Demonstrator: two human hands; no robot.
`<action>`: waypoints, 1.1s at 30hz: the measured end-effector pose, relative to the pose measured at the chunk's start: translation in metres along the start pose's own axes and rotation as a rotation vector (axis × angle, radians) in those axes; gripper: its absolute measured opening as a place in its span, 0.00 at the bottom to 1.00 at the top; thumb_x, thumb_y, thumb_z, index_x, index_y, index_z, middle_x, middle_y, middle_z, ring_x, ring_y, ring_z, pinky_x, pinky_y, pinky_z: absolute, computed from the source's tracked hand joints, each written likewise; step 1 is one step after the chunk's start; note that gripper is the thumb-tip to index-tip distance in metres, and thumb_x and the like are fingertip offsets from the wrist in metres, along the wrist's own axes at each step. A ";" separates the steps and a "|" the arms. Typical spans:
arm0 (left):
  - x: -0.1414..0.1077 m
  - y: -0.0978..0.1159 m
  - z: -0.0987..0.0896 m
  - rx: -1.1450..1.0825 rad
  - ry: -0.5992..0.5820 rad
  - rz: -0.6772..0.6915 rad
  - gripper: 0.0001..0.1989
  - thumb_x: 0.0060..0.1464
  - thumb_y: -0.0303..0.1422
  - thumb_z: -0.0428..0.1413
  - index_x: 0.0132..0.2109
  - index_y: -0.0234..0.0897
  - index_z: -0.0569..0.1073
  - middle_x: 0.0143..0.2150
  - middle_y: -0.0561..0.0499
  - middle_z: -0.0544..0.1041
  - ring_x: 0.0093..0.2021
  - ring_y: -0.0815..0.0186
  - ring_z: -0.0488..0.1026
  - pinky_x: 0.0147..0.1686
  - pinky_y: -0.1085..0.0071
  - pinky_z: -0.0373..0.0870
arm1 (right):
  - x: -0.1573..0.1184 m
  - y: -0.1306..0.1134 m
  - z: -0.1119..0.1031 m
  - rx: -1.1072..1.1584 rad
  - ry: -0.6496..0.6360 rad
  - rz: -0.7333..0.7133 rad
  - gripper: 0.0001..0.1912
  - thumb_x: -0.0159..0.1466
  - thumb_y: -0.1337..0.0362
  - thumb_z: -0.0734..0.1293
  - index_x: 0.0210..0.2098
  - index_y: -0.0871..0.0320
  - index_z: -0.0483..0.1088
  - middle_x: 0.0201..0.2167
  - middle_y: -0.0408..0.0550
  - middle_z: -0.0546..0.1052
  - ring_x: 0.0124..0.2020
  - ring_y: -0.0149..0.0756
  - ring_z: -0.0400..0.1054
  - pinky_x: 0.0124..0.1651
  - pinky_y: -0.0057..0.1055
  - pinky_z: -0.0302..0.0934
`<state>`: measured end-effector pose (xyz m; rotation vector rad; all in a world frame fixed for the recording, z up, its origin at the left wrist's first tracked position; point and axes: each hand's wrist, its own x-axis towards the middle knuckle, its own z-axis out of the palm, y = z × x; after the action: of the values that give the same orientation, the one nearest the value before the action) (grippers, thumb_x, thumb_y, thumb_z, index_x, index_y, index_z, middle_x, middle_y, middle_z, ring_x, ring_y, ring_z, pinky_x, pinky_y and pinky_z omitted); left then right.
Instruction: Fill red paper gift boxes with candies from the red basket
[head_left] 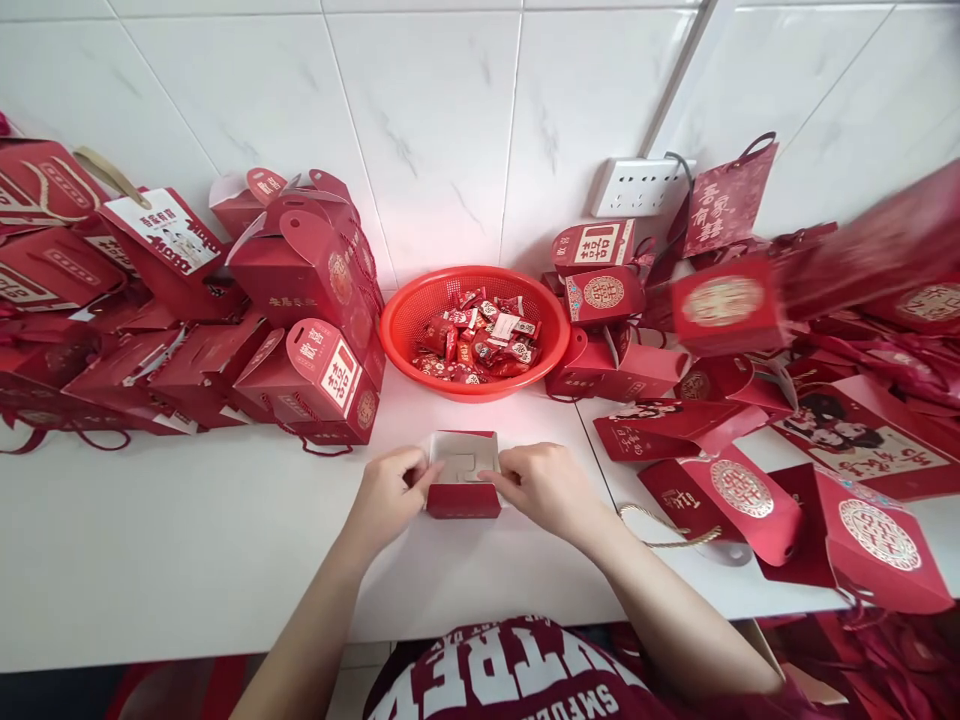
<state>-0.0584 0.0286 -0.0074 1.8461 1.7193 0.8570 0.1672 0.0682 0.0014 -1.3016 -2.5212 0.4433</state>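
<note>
A small open red box (463, 502) with a white inside stands on the white table in front of me, its folded bottom flaps showing. My left hand (394, 495) grips its left wall, thumb on the inner side and fingers curled outside. On the opposite side my right hand (546, 488) holds the right wall in the same way, thumb over the edge. Just beyond the box sits a red plastic basket (551, 372) holding wrapped red candies (480, 340).
Red gift boxes (330, 375) are stacked at the left. More boxes and bags (739, 490) crowd the right side, where a red box (727, 305) is blurred near a blurred red shape. A power strip (637, 188) is on the tiled wall.
</note>
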 end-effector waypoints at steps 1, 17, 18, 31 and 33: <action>0.003 0.002 -0.004 0.006 0.009 0.056 0.20 0.61 0.36 0.55 0.25 0.38 0.56 0.24 0.57 0.60 0.26 0.70 0.58 0.28 0.73 0.56 | -0.001 0.001 -0.001 0.035 0.061 -0.079 0.17 0.70 0.60 0.66 0.25 0.56 0.70 0.23 0.46 0.74 0.27 0.37 0.69 0.31 0.31 0.55; -0.001 0.003 0.011 0.241 -0.271 0.661 0.11 0.63 0.39 0.58 0.33 0.41 0.79 0.28 0.56 0.79 0.34 0.66 0.74 0.61 0.54 0.59 | 0.042 -0.011 -0.021 -0.268 -0.159 -0.174 0.08 0.67 0.74 0.65 0.42 0.63 0.76 0.39 0.58 0.81 0.46 0.48 0.75 0.44 0.36 0.68; 0.000 0.001 0.011 0.245 -0.251 0.678 0.11 0.64 0.37 0.57 0.33 0.42 0.79 0.27 0.56 0.79 0.33 0.66 0.74 0.63 0.54 0.58 | 0.045 -0.011 -0.020 -0.315 -0.187 -0.156 0.09 0.66 0.76 0.63 0.38 0.63 0.77 0.35 0.58 0.81 0.43 0.47 0.76 0.41 0.35 0.67; 0.048 -0.026 -0.002 0.028 -0.237 0.468 0.08 0.60 0.38 0.58 0.43 0.40 0.71 0.69 0.45 0.64 0.71 0.50 0.56 0.68 0.52 0.58 | 0.046 -0.006 -0.030 -0.381 -0.323 0.150 0.18 0.72 0.63 0.59 0.36 0.63 0.79 0.33 0.60 0.81 0.36 0.46 0.78 0.37 0.31 0.65; 0.046 -0.033 0.009 0.019 -0.142 0.487 0.11 0.61 0.37 0.56 0.49 0.41 0.70 0.67 0.44 0.66 0.71 0.51 0.57 0.69 0.50 0.54 | 0.048 -0.005 -0.045 -0.362 -0.311 0.189 0.24 0.74 0.56 0.56 0.36 0.61 0.79 0.34 0.59 0.82 0.38 0.48 0.78 0.37 0.33 0.66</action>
<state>-0.0741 0.0786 -0.0311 2.3228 1.2108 0.8606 0.1533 0.1115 0.0488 -1.7315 -2.8436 0.2478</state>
